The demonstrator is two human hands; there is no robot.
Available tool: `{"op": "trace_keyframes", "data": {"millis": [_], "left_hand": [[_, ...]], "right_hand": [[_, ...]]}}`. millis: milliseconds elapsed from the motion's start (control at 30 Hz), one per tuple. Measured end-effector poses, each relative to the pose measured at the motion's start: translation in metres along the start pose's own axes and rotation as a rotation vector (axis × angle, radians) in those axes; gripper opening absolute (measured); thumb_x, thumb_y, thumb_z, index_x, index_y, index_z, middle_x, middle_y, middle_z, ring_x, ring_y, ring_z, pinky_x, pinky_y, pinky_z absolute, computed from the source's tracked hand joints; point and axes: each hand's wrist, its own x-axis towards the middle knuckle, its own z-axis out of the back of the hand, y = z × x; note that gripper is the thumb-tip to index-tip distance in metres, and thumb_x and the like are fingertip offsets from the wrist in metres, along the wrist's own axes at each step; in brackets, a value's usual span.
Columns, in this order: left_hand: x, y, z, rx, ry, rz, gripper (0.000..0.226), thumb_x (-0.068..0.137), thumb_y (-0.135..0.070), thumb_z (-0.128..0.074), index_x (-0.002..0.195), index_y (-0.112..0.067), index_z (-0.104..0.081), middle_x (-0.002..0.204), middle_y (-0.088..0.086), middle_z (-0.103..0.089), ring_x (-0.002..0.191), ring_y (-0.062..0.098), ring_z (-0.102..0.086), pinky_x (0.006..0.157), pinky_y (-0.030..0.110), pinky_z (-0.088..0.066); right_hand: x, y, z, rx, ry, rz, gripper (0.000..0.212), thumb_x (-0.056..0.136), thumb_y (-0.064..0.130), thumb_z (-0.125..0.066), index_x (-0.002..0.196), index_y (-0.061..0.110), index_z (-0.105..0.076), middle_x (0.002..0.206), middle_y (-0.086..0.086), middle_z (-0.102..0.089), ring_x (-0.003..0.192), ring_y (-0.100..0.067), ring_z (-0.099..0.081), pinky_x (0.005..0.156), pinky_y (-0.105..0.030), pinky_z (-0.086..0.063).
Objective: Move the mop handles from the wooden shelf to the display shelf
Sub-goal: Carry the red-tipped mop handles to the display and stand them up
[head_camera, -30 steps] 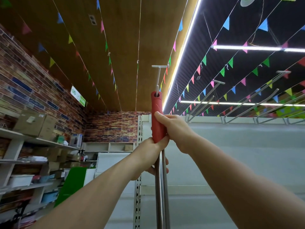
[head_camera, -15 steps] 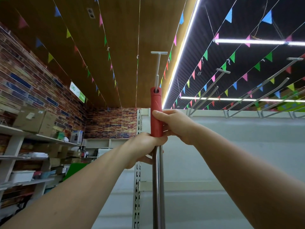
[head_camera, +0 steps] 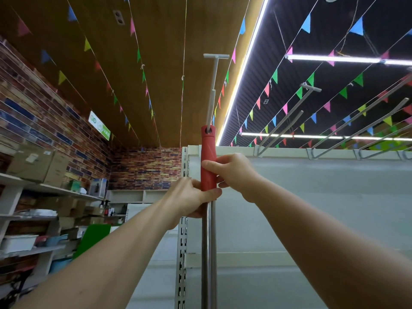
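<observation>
Head view, item: mop handle (head_camera: 209, 230), upright, a red plastic sleeve on top of a bare metal tube that runs out of the bottom of the frame.
Head view, position: its top eyelet is threaded on a white hook (head_camera: 213, 92) projecting from the display shelf (head_camera: 312, 197); further hooks to the right carry nothing.
Head view, left grip: left hand (head_camera: 189, 197) clenched round the tube at the lower edge of the red sleeve.
Head view, right grip: right hand (head_camera: 234, 172) grasping the sleeve just above, thumb across its front.
Handling, judged: rigid, long and likely light; the polished tube looks slippery, the sleeve less so. Best held at the sleeve.
Item relative to grips: both hands sit near the top end, so most of the length hangs below them and may swing.
</observation>
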Motion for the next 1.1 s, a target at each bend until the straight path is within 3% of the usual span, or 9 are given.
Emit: {"op": "trace_keyframes", "data": {"millis": [100, 300, 467, 700, 867, 1000, 1100], "left_hand": [[0.006, 0.007, -0.004, 0.016, -0.04, 0.0, 0.015, 0.082, -0.028, -0.068, 0.076, -0.018, -0.059, 0.077, 0.005, -0.061, 0.072, 0.019, -0.06, 0.075, 0.033, -0.056], [0.02, 0.019, -0.009, 0.056, -0.09, 0.002, 0.022, 0.077, -0.033, -0.071, 0.075, -0.012, -0.068, 0.074, 0.01, -0.06, 0.07, 0.023, -0.055, 0.081, 0.043, -0.054], [0.029, 0.029, -0.015, 0.042, -0.121, 0.021, 0.02, 0.078, -0.034, -0.07, 0.071, -0.016, -0.065, 0.078, 0.01, -0.062, 0.073, 0.024, -0.056, 0.085, 0.043, -0.053], [0.042, 0.043, -0.023, 0.011, -0.167, 0.05, 0.018, 0.077, -0.033, -0.071, 0.071, -0.017, -0.065, 0.079, 0.009, -0.064, 0.075, 0.025, -0.057, 0.085, 0.044, -0.052], [0.045, 0.045, -0.025, -0.004, -0.175, 0.072, 0.018, 0.079, -0.034, -0.07, 0.071, -0.021, -0.061, 0.093, 0.014, -0.069, 0.091, 0.03, -0.064, 0.089, 0.044, -0.053], [0.045, 0.047, -0.027, -0.005, -0.197, 0.066, 0.02, 0.081, -0.033, -0.068, 0.068, -0.022, -0.057, 0.088, 0.011, -0.066, 0.083, 0.027, -0.06, 0.087, 0.043, -0.051], [0.044, 0.05, -0.028, 0.008, -0.174, 0.056, 0.011, 0.082, -0.03, -0.068, 0.082, -0.022, -0.061, 0.097, 0.009, -0.067, 0.091, 0.027, -0.062, 0.088, 0.041, -0.053]], "right_hand": [[0.005, -0.007, -0.006, 0.015, -0.012, -0.006, 0.027, 0.085, 0.031, -0.063, 0.097, 0.007, -0.067, 0.093, -0.014, -0.07, 0.077, -0.024, -0.063, 0.081, -0.039, -0.054], [0.017, -0.019, -0.016, -0.013, -0.043, -0.023, 0.03, 0.086, 0.032, -0.062, 0.098, 0.005, -0.067, 0.094, -0.011, -0.07, 0.089, -0.027, -0.068, 0.086, -0.042, -0.054], [0.027, -0.03, -0.027, -0.06, -0.075, -0.034, 0.032, 0.087, 0.032, -0.06, 0.099, 0.003, -0.068, 0.095, -0.015, -0.071, 0.088, -0.03, -0.067, 0.085, -0.044, -0.054], [0.039, -0.042, -0.033, -0.116, -0.067, -0.057, 0.031, 0.087, 0.032, -0.06, 0.1, 0.005, -0.069, 0.092, -0.013, -0.071, 0.069, -0.02, -0.058, 0.074, -0.032, -0.052], [0.039, -0.044, -0.036, -0.136, -0.074, -0.049, 0.033, 0.087, 0.032, -0.06, 0.104, 0.004, -0.067, 0.099, -0.013, -0.07, 0.088, -0.027, -0.066, 0.086, -0.04, -0.054], [0.038, -0.045, -0.041, -0.136, -0.082, -0.059, 0.032, 0.087, 0.03, -0.06, 0.106, 0.004, -0.065, 0.103, -0.015, -0.069, 0.093, -0.029, -0.066, 0.087, -0.043, -0.053], [0.034, -0.045, -0.041, -0.138, -0.079, -0.063, 0.031, 0.088, 0.026, -0.06, 0.109, 0.005, -0.063, 0.108, -0.014, -0.067, 0.096, -0.029, -0.064, 0.089, -0.042, -0.052]]}}
